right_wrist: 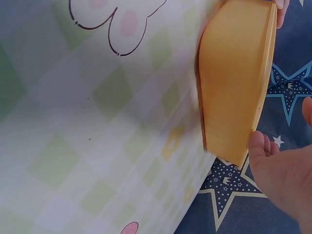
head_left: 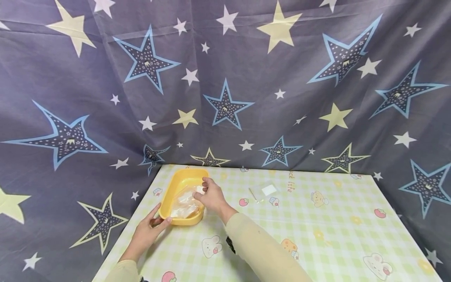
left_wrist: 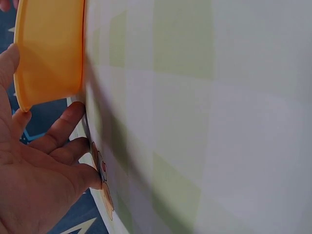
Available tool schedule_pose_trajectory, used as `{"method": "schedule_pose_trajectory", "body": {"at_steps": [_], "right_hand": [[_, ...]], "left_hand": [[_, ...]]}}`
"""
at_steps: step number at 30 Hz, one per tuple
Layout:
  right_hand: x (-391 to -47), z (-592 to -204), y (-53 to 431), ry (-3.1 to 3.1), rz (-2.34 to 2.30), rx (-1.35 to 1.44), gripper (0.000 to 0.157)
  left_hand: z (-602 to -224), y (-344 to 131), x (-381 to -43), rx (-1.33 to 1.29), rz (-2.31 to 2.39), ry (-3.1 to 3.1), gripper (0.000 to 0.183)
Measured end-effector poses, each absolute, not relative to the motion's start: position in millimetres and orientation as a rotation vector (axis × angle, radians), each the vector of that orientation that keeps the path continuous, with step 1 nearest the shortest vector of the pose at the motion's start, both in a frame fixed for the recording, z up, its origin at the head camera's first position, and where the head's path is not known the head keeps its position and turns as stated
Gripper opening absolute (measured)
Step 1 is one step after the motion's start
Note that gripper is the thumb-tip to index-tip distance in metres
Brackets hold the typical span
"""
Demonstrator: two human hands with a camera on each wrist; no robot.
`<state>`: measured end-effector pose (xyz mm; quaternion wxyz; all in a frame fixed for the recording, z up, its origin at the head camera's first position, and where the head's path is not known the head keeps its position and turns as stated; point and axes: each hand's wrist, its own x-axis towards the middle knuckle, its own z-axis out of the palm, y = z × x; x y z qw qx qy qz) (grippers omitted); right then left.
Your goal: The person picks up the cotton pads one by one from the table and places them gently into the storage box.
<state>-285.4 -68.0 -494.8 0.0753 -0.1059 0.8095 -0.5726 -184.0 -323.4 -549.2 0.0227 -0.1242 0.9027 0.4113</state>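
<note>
In the head view a yellow plastic basin (head_left: pixel 175 184) stands at the left of the table, with crumpled clear plastic bags (head_left: pixel 184 205) inside. My left hand (head_left: pixel 146 233) holds its near left corner, thumb at the front rim and index finger at the left side. The left wrist view shows this hand's other fingers (left_wrist: pixel 73 151) low by the tabletop. At the basin's right side is my right hand (head_left: pixel 213 196), thumb over the bags and fingers at the rim. From the right wrist view, its thumb stands apart from the other fingers (right_wrist: pixel 263 144); its exact contact is partly hidden.
Right of the basin lie a thin stick-like piece (head_left: pixel 253 194) and a small white rectangle (head_left: pixel 269 190) that seems to be in a clear bag. A green-checked cloth with cartoon prints (head_left: pixel 334 231) covers the table. Behind it hangs a dark star-patterned curtain (head_left: pixel 246 62).
</note>
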Motion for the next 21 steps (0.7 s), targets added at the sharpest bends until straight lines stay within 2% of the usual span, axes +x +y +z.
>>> {"method": "schedule_pose_trajectory", "body": {"at_steps": [11, 21], "right_hand": [[-287, -499, -57, 2.438, -1.725, -0.293, 0.075], [-293, -519, -16, 2.554, -1.604, -0.336, 0.076]], "left_hand": [[-548, -323, -183, -0.386, 1.272, 2.792, 0.100], [-550, -325, -184, -0.393, 1.261, 2.792, 0.100]]}}
